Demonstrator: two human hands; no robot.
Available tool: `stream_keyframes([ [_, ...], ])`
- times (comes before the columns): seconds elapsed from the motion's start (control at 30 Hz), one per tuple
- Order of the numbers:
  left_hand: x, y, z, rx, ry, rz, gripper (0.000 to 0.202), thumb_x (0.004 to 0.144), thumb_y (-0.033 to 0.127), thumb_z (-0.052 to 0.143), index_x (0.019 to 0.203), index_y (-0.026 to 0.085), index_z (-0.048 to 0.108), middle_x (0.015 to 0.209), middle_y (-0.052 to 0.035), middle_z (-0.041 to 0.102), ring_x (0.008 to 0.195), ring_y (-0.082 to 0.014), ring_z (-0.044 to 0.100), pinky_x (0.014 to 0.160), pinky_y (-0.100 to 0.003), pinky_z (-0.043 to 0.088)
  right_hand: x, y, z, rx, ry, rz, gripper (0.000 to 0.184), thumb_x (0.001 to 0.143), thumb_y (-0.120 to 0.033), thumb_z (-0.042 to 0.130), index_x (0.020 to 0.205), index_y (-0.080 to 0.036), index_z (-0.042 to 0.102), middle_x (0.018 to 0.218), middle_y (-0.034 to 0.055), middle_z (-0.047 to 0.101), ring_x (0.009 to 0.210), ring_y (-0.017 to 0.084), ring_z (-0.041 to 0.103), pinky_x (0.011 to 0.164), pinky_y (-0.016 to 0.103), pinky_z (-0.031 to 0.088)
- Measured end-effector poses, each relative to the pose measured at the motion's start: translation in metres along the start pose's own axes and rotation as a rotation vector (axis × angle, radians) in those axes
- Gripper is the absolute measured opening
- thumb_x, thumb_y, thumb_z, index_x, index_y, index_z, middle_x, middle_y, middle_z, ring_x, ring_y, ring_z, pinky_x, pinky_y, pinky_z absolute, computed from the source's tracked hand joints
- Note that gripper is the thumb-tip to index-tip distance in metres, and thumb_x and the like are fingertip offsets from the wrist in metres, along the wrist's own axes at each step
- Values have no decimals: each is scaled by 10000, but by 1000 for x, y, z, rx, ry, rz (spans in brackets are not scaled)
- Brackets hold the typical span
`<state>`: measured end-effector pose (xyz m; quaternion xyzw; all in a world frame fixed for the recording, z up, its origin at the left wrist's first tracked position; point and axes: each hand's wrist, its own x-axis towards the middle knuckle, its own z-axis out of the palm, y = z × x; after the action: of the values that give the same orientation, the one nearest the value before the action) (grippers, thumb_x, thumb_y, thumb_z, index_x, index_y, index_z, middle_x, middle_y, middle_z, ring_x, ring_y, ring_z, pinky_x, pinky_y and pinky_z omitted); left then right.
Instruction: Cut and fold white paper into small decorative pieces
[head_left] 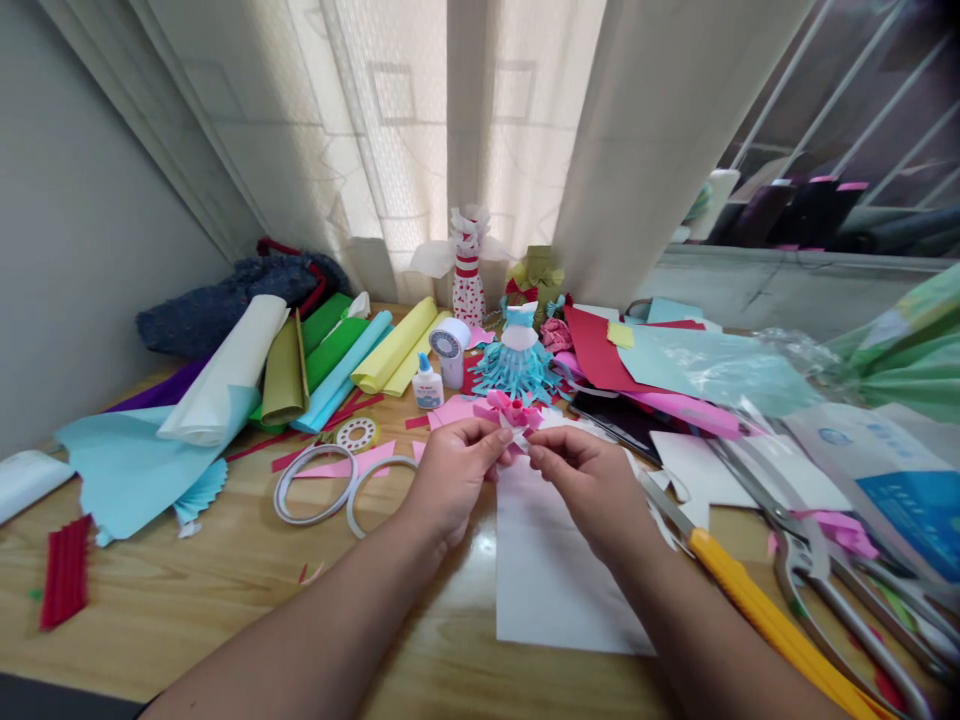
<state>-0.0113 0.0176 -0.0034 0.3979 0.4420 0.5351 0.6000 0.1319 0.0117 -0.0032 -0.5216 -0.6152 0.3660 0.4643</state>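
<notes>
Pink crepe paper gathered like a flower [513, 408] stands up from my left hand [466, 462], its thumb and fingers closed round the base. My right hand [576, 466] is pinched at the right of that base, where a small whitish strip [520, 436] shows; whether it is tape or paper I cannot tell. Below both hands lies a white paper sheet [562, 560]. Just behind them stands a blue fringed paper dress [517, 355]. A glue bottle [427, 384] is upright to its left, beside a small white fan-like device [450, 350].
Two tape rolls [315, 486] lie left of my hands. Rolls of coloured crepe paper [322, 350] fill the back left. At the right are large scissors [806, 550], a yellow-handled cutter [750, 600] and a red paper sheet [604, 350]. A red-and-white paper dress [469, 285] stands by the curtain.
</notes>
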Motion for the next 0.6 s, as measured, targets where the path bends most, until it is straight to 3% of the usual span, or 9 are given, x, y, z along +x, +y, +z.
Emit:
stream_keyframes([
  [0.3, 1, 3, 1, -15, 26, -5, 220, 670, 272, 718, 563, 121, 598, 485, 30, 531, 422, -51, 407, 442, -181, 302, 0, 4, 1, 95, -38, 44, 124, 741, -282, 627, 785, -171, 660, 664, 9, 648, 620, 144, 586, 584, 269, 467],
  [0.53, 2, -1, 0, -49, 63, 9, 214, 677, 272, 710, 578, 135, 578, 485, 40, 528, 418, -52, 412, 447, -181, 313, -3, 0, -3, 83, -134, -38, 126, 754, -270, 618, 834, -180, 658, 664, -2, 624, 534, 112, 523, 497, 240, 429],
  [0.6, 3, -2, 0, -59, 64, 13, 212, 678, 267, 711, 583, 135, 575, 486, 38, 531, 417, -51, 410, 445, -179, 312, -4, -1, -5, 42, -161, -68, 122, 764, -243, 596, 824, -196, 691, 701, 8, 656, 577, 124, 552, 536, 252, 448],
])
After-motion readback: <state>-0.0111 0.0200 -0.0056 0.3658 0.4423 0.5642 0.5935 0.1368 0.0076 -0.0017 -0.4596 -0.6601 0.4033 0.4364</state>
